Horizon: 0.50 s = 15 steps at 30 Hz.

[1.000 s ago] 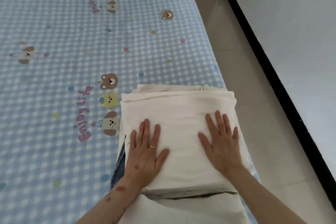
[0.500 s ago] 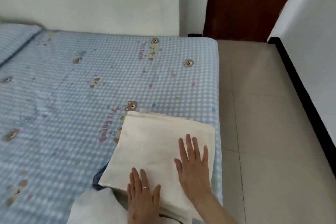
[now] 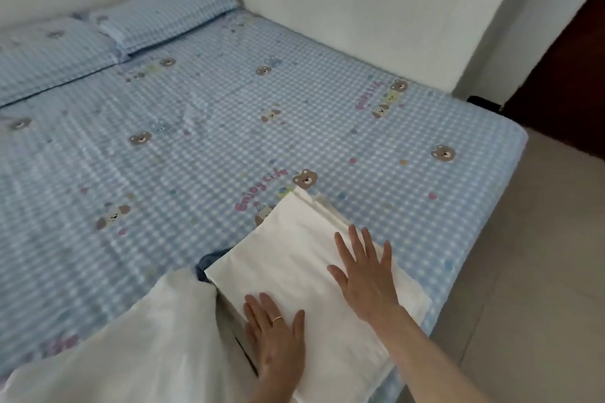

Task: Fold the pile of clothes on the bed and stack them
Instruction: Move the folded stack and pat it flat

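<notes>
Both hands stay spread flat on the folded white cloth (image 3: 294,275), left hand (image 3: 278,340) nearer than right hand (image 3: 366,281). Pillows (image 3: 157,16) have come into sight far beyond the fingertips, and loose white fabric (image 3: 131,353) now lies left of the left hand.

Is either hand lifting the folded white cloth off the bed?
No. Both the left hand and right hand lie flat, palms down, on the folded white cloth.

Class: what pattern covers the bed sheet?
Blue-and-white gingham with cartoon bears on the bed sheet, seen in the head view.
</notes>
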{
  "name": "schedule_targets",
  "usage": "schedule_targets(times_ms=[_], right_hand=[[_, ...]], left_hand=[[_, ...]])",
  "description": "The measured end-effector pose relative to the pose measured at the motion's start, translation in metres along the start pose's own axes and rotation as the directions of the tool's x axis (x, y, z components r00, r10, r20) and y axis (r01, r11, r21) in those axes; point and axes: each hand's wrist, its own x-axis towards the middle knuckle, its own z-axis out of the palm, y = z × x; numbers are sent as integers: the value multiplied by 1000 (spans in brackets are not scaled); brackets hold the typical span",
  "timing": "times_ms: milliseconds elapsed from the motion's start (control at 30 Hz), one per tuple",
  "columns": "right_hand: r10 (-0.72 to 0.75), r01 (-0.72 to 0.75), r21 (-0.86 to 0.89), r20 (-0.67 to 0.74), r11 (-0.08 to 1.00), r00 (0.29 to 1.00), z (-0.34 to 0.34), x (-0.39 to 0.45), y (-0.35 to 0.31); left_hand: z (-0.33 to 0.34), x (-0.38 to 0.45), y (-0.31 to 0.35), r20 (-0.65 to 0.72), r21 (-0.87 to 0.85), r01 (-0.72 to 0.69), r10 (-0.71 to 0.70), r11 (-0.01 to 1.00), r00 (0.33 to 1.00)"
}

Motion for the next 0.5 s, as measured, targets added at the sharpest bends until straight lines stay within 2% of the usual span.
schedule_targets(times_ms=[67,133,233,333,367,433,500], right_hand=[[-41,42,-13,49,999,998,10,21,13],[-73,72,13,119,997,990,29,40,24],[-87,72,81,200,994,976,54,49,34],[-29,-37,259,248,965,968,54,57,38],[4,-94,313,277,945,961,50,62,40],[28,-167,377,349,911,937,45,74,45],[-13,-205,453,433,868,901,43,86,50]], left_hand=[[7,5,5,4,-34,33,-32,999,999],[20,18,0,-6,-82,-2,1,997,1000],[34,23,-3,-89,-110,-19,9,994,996],[34,16,-2,-208,-252,87,-142,964,968],[33,12,-2,-230,-349,152,-242,925,942],[30,6,-1,-163,-590,302,-477,749,864],[32,5,-6,-75,-716,359,-576,599,814]])
